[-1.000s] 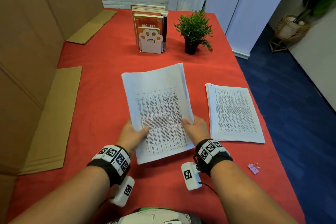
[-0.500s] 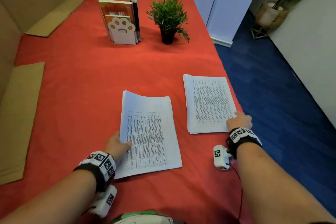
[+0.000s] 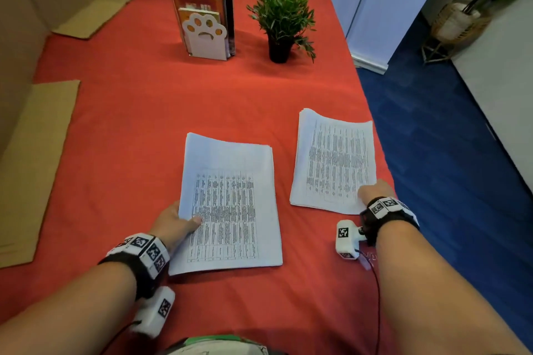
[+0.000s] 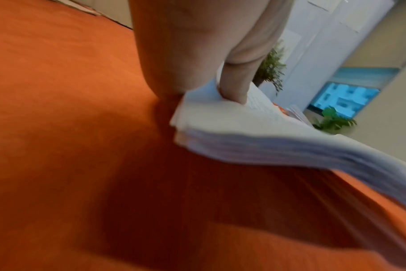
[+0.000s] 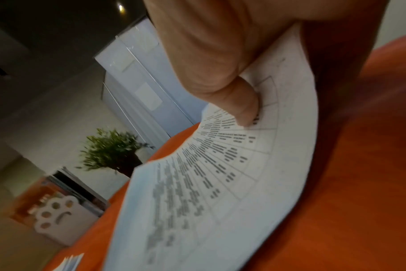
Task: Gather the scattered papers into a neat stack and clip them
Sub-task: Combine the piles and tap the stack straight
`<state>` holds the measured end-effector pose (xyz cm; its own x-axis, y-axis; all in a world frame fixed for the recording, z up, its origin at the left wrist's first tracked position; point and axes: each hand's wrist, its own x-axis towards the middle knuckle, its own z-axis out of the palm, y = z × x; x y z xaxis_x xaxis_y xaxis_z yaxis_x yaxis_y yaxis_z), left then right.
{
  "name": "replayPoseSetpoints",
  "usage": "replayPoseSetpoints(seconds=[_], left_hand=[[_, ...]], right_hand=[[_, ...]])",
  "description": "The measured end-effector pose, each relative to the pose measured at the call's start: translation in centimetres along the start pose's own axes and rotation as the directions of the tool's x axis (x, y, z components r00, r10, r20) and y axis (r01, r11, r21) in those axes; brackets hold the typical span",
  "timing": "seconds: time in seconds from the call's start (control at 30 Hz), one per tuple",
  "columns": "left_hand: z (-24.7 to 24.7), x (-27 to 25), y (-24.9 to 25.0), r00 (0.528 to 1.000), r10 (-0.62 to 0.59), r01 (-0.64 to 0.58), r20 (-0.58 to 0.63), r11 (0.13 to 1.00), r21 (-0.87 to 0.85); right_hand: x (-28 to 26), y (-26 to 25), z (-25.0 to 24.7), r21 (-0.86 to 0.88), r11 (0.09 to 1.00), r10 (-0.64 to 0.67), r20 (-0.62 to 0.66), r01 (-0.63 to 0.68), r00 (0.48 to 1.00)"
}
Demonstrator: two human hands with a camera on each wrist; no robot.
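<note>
Two piles of printed sheets lie on the red tablecloth (image 3: pixel 144 124), and each hand has one of them; taking the potted plant (image 3: pixel 281 17) as the landmark, the left pile (image 3: pixel 230 204) sits nearer the person and a little to the left of the plant, while the right pile (image 3: pixel 334 158) sits nearer the person and to the plant's right, close to the table's right edge. The left hand (image 3: pixel 173 223) pinches the left pile at its left long edge, thumb on top and fingers beneath, and the left wrist view shows that edge raised off the cloth; the grip looks meant to keep the sheets together so the pile can be carried as one. The right hand (image 3: pixel 375 190) pinches the near right corner of the right pile, thumb pressed on the print, and the paper bows upward in the right wrist view; I judge this a lift begun in order to bring it onto the other pile. The hands are well apart, each clamped on its own pile. Both piles have their long axes running from the person toward the plant's end of the table, the printed tables reading upright to the person; the left pile is turned slightly anticlockwise, the right nearly square. No clip shows in these views.
</note>
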<state>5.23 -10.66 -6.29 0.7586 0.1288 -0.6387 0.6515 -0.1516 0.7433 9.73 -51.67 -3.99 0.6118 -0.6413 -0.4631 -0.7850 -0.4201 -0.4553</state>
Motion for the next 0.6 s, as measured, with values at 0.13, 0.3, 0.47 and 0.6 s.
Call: replayPoseSetpoints(seconds=[0.13,0.3,0.47,0.6], left_hand=[[-1.6,-0.4,1.1,0.999,0.051,-0.050,-0.001,0.976,-0.211],[-3.2,-0.7,2.6,0.993,0.115,-0.104,0.029,0.962,-0.252],[-3.7,-1.2,1.7,0.999,0.049,-0.049,0.007,0.994,-0.095],[-4.4,-1.4,0.5,0.998,0.022,-0.017,-0.055,0.996,0.084]], right_hand=[[-2.6,-2.4,0.0,0.174,0.963,-0.192,-0.081,0.204,0.978],[-9.1,-3.9,4.1,0.277,0.918,-0.324,0.114,0.284,0.939],[-14.8,-1.5,11.2,0.293,0.935,-0.294,0.322,0.200,0.900],[-16.9,-0.1,12.7,0.202,0.954,-0.290,0.430,0.222,0.855]])
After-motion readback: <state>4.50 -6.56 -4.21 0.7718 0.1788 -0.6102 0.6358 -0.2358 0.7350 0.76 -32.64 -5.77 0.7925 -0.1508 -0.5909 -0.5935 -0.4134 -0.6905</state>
